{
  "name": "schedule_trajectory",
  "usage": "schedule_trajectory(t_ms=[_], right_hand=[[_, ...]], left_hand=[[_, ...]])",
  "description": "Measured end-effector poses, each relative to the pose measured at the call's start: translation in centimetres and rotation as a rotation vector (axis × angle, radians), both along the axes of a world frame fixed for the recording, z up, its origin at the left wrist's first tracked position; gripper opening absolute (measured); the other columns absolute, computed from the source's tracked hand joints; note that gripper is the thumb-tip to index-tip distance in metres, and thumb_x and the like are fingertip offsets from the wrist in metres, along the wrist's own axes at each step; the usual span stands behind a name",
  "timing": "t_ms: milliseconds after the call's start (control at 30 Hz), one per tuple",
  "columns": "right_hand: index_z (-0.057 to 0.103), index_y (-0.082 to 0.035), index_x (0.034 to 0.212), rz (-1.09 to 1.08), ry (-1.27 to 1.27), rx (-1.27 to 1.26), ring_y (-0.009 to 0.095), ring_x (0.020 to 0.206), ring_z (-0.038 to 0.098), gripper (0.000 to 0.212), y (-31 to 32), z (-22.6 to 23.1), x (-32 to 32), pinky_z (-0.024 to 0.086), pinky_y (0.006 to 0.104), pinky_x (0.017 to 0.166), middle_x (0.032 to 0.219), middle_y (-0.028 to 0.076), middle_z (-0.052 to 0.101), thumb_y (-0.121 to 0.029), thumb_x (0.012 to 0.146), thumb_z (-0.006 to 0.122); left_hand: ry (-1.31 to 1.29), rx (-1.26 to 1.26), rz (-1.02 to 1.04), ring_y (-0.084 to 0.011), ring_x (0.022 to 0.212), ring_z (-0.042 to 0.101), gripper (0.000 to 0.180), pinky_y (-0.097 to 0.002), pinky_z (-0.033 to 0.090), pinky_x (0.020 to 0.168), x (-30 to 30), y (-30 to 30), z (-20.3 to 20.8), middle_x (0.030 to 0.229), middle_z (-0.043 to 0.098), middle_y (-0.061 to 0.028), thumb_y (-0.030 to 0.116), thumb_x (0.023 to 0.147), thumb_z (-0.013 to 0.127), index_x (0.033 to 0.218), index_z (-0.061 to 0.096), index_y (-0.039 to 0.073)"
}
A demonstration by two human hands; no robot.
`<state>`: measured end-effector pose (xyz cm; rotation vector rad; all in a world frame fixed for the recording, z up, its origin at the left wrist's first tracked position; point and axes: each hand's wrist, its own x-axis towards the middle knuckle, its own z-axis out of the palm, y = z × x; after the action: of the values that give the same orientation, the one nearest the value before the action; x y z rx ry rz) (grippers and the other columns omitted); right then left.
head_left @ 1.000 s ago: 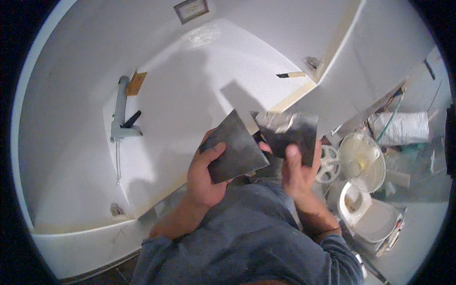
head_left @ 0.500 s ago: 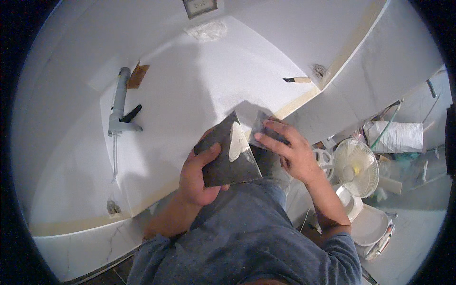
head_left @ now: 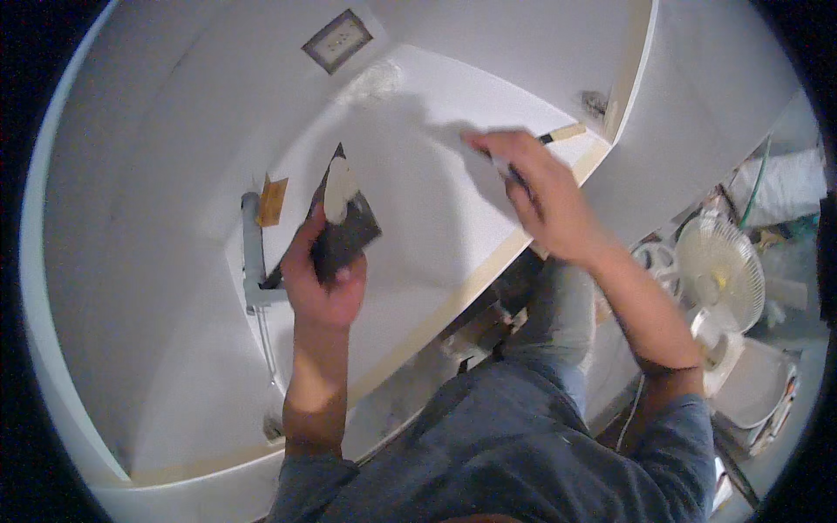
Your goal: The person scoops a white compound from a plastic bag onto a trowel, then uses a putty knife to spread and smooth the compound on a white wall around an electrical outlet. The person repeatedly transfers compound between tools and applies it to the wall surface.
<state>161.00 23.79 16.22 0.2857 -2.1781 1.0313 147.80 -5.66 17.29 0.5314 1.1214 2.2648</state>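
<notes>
My left hand (head_left: 324, 296) grips a flat dark grey board (head_left: 353, 237), raised and tilted over the white surface. A lump of cream-coloured paste (head_left: 341, 187) sits on the board. My right hand (head_left: 558, 209) is off to the right over the same surface, its fingers closed on a thin flat scraper (head_left: 516, 177) seen nearly edge-on and blurred. A grey caulking gun (head_left: 253, 240) lies left of my left hand, partly hidden by it. Beside the gun is a folded brown piece of cardboard (head_left: 272, 202).
Beige tape (head_left: 488, 277) runs along the white surface's near edge. A small tool with a wooden handle (head_left: 570, 132) lies at the right corner. The back wall holds a rectangular recess (head_left: 338, 41). To the right stand a white fan (head_left: 719, 270) and a white tub (head_left: 757, 388).
My hands have moved apart and forward over the white surface: the left with the board to the left, the right with the scraper away from the paste. The view has turned slightly.
</notes>
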Motion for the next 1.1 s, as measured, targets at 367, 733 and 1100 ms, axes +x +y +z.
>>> schedule_trajectory(t_ms=[367,733,1100], right_hand=[[0.074,0.004,0.099,-0.375,0.053,0.578,0.034,0.079,0.07,0.022,6.8,-0.1,-28.4,0.057,0.0402,0.076,0.085,0.022,0.071,-0.014,0.091,0.064],[0.073,0.002,0.104,-0.238,-0.086,0.203,0.041,0.104,0.069,0.026,-0.4,-6.4,-47.6,0.056,0.046,0.093,0.107,0.027,0.071,-0.016,0.089,0.061],[0.072,0.002,0.101,-0.132,0.104,0.15,0.041,0.1,0.069,0.024,-2.8,-7.5,-52.3,0.055,0.0475,0.091,0.105,0.026,0.071,-0.012,0.089,0.059]], left_hand=[[-0.19,-0.024,0.166,-0.0186,0.087,0.068,0.021,-0.0238,0.056,0.061,-24.4,5.7,-6.9,0.107,0.072,-0.0139,0.011,0.098,0.06,0.114,0.065,-0.001],[-0.174,0.127,0.009,-0.0222,0.09,0.067,0.026,-0.0281,0.057,0.067,-33.6,2.7,-7.8,0.109,0.071,-0.0145,0.01,0.098,0.056,0.118,0.063,-0.005],[-0.19,0.136,0.123,-0.02,0.083,0.061,0.033,-0.028,0.057,0.073,-33.0,3.2,-8.2,0.099,0.064,-0.0144,0.008,0.099,0.058,0.127,0.057,-0.007]])
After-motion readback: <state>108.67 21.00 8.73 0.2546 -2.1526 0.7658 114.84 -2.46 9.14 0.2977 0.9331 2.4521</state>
